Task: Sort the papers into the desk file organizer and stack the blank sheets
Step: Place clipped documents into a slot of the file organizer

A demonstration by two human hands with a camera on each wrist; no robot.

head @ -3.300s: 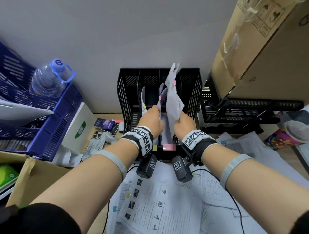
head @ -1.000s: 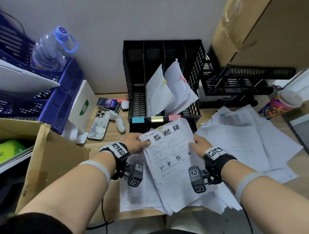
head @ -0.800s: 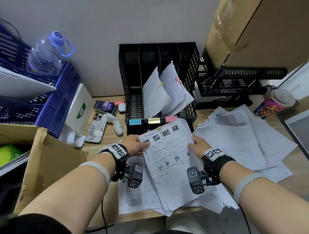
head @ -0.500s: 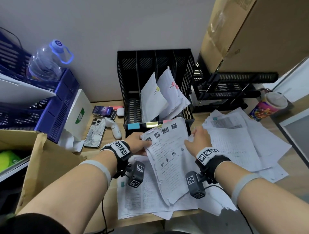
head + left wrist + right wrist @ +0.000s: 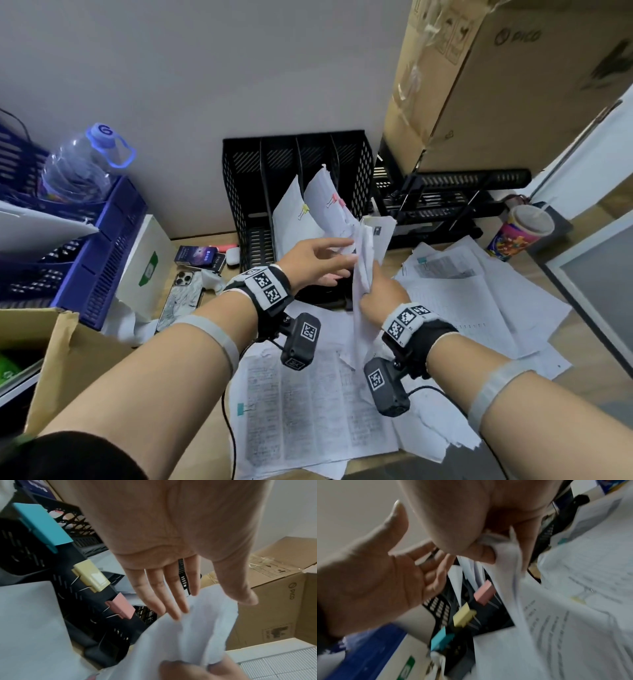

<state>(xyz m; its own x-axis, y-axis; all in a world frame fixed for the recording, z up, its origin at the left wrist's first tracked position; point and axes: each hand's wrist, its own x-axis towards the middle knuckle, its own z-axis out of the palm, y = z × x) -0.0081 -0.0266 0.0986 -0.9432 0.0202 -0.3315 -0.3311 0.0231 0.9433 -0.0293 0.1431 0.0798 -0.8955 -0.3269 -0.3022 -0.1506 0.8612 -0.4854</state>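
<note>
My right hand (image 5: 378,294) grips a bundle of printed papers (image 5: 371,240) and holds it upright, edge-on, just in front of the black desk file organizer (image 5: 246,192). My left hand (image 5: 318,260) is open, its straight fingers (image 5: 171,601) touching the bundle's left side (image 5: 197,628). In the right wrist view the right hand's thumb and fingers (image 5: 481,550) pinch the crumpled paper edge. Two clipped sets of papers (image 5: 308,212) lean in the organizer's middle and right slots. Teal (image 5: 41,524), yellow (image 5: 91,576) and pink (image 5: 120,607) clips sit on its front lip.
Loose sheets (image 5: 462,301) cover the desk at right, and printed pages (image 5: 308,404) lie at the near edge. A phone (image 5: 180,298), a blue crate (image 5: 99,246) with a water bottle (image 5: 82,164), a cup (image 5: 520,233), a black rack (image 5: 445,202) and cardboard boxes (image 5: 496,85) ring the area.
The printed bundle has come up off the desk and turned from flat to upright in my right hand. My left hand has let go of its edge and opened beside it.
</note>
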